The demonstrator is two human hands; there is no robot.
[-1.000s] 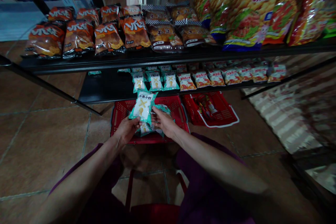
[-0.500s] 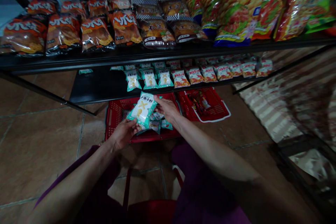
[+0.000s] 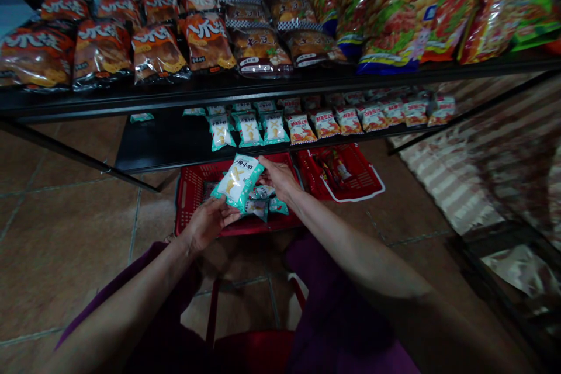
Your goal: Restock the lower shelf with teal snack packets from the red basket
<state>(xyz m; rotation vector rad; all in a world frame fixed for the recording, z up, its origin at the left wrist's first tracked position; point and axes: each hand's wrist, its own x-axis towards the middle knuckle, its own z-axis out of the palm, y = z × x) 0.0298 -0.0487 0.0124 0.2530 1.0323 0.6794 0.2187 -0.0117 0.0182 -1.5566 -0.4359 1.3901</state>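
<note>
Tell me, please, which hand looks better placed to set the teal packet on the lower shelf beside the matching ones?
Probably the right. The right hand holds the teal packet at its far edge, closest to the lower shelf and the matching packets; the left hand grips its near edge, farther back.
</note>
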